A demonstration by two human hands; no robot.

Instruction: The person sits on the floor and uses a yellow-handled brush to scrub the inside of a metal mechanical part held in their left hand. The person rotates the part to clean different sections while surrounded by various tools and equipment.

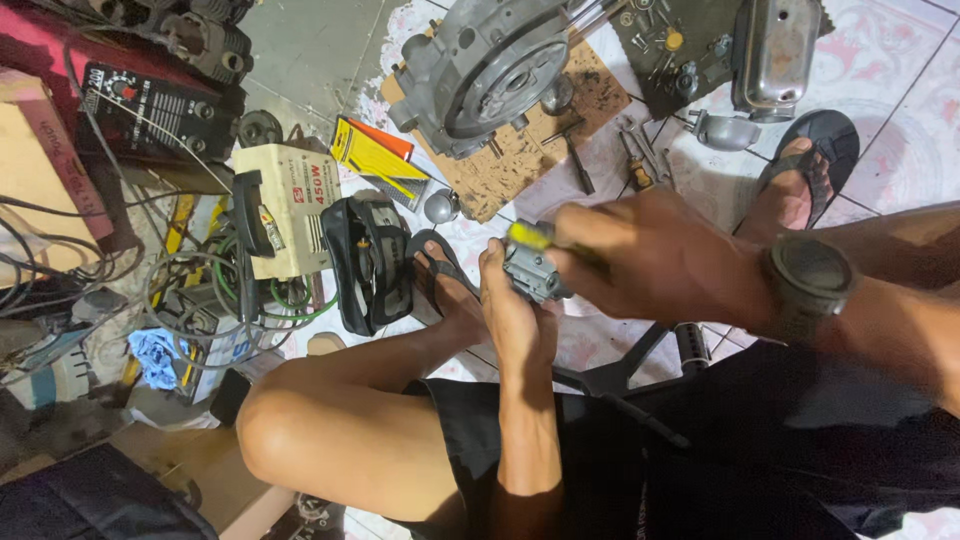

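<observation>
Fingers (500, 275) of both hands pinch a half-hidden grey metal part (532, 272); yellow-handled tool (528, 235) blurred.

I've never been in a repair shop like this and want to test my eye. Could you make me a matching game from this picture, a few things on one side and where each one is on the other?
Things:
1. small grey metal part
2. engine casing
3. black wristwatch
4. hammer

Places:
A. on the brown cardboard, at the casing's right
B. on the right wrist
C. held between left hand and right hand
D. on the floor at the top of the picture

Pairs: 1-C, 2-D, 3-B, 4-A
</observation>
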